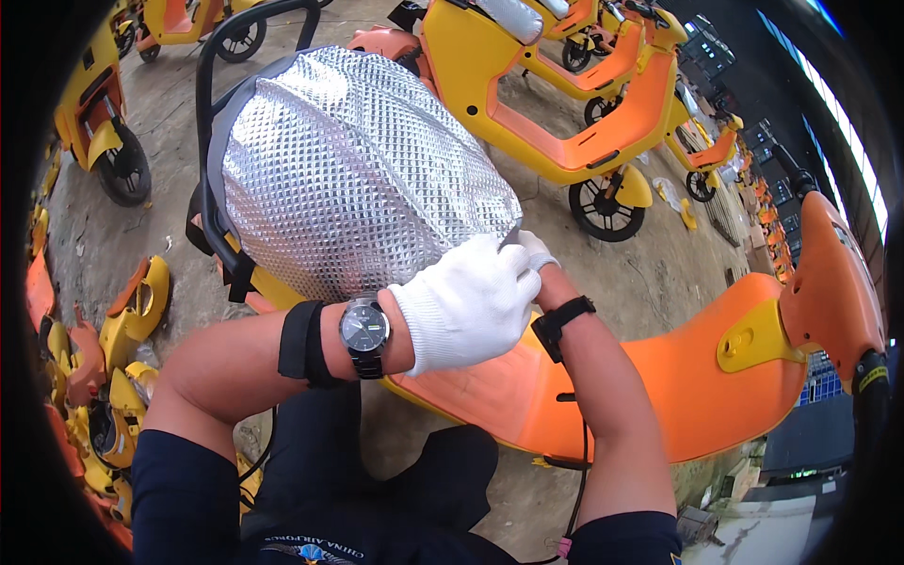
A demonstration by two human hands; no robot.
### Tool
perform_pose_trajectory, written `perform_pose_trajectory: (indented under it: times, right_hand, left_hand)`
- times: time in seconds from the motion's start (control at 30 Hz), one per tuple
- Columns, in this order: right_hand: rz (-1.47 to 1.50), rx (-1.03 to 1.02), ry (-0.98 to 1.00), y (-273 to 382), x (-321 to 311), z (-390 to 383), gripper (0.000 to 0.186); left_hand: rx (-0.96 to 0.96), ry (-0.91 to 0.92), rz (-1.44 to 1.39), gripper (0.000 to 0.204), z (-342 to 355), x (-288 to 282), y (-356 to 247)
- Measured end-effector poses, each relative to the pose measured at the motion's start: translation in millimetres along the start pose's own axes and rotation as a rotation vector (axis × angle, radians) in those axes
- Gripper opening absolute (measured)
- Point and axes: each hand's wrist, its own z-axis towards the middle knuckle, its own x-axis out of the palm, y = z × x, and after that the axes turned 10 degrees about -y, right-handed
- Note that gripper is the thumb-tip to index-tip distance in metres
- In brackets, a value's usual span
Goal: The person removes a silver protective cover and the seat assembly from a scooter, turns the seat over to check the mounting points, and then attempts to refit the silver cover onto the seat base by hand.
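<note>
A silver, quilted foil cover (pixel 348 169) is stretched over the seat of an orange and yellow scooter (pixel 612 395) right in front of me. My left hand (pixel 471 301), in a white knit glove, is closed at the cover's right-hand end, its fingers curled on the edge there. Just beyond it, at the same end, is my right hand (pixel 535 250), also in a white glove. Most of that hand and its fingers are hidden behind the left one. Grey edging shows along the cover's left side, beside a black tube rack (pixel 204 122).
Yellow and orange scooters (pixel 556 122) stand on the dusty floor ahead, with another scooter (pixel 99 113) at the far left. Loose yellow and orange body panels (pixel 118 377) are heaped on the left. The scooter's handlebar column (pixel 833 273) rises on the right.
</note>
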Motion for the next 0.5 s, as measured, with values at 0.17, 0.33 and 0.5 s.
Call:
perform_pose_trajectory:
  times: [0.17, 0.33, 0.5]
  right_hand:
    - [0.725, 0.19, 0.057, -8, 25, -2, 0.028]
    - [0.048, -0.244, -0.105, 1, 12, -15, 0.028]
    - [0.767, 0.035, -0.154, 11, 17, -20, 0.013]
  left_hand:
    - [0.044, 0.048, 0.023, 0.008, -10, 3, 1]
    - [0.032, 0.0, 0.032, 0.012, -11, -13, 3]
    - [0.009, 0.004, 0.113, 0.015, -15, -17, 6]
